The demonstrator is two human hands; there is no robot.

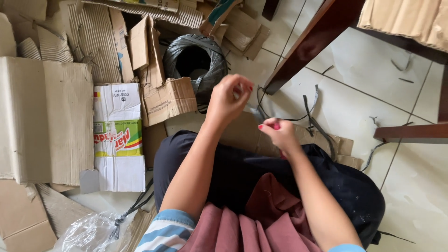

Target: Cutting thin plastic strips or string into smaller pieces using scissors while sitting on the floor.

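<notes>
Flattened brown corrugated cardboard sheets (44, 119): the biggest things here, spread over the floor from nine to eleven o'clock of the lap; a white, green and yellow printed carton panel (118, 135) lies just beside them.

Pale tiled floor (410, 186): bare at three to five o'clock, with short dark offcuts scattered on it.

Coil of black flat plastic strapping (196, 60): at twelve o'clock, well beyond the hands, among torn box pieces.

Loose dark grey strap length (311, 116): the thing in hand; it runs from between the two hands out toward two o'clock and trails over the cardboard under the knees.

Left hand (228, 100): raised at twelve o'clock of the lap, wrist bent, fingers curled in narrow toward the thumb; it seems to pinch something small, though what it grips I cannot tell.

Right hand (280, 133): lower, at one o'clock, fist-like, fingers closed round the strap's near end and a small pink-red object.

Doing it well, as I judge: keep the strap taut between both hands, keep the pinch close to its end so it does not twist, and let the slack lie free of the dark wooden furniture leg (312, 42).
</notes>
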